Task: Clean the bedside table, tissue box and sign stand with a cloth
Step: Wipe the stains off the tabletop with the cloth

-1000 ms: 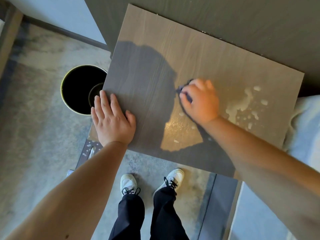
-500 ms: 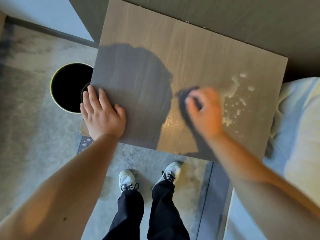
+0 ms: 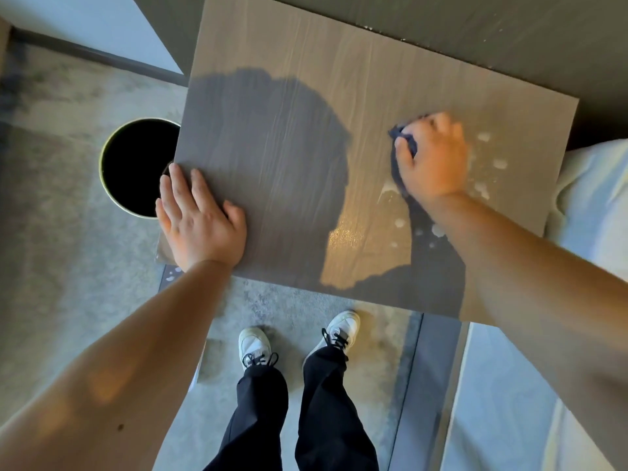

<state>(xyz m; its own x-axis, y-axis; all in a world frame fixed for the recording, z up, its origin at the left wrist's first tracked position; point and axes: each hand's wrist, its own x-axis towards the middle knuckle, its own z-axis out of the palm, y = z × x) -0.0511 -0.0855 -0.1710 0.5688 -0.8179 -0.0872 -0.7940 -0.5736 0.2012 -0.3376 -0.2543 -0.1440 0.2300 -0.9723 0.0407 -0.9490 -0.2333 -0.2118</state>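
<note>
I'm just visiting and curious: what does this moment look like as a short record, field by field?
surface: wooden bedside table top, partly in the person's shadow
right hand: right hand grips a dark blue cloth and presses it on the table
left hand: left hand rests flat on the table's near left corner
mess: pale wet splotches around the right hand
beside table: round black bin on the floor to the left
tissue box, sign stand: not visible

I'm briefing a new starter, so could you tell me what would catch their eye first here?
Probably the right hand gripping a dark blue cloth on the grey-brown wood-grain bedside table top, amid pale foamy splashes near its right edge. Next, the left hand resting flat at the front-left corner, beside a round black bin on the floor.
</note>
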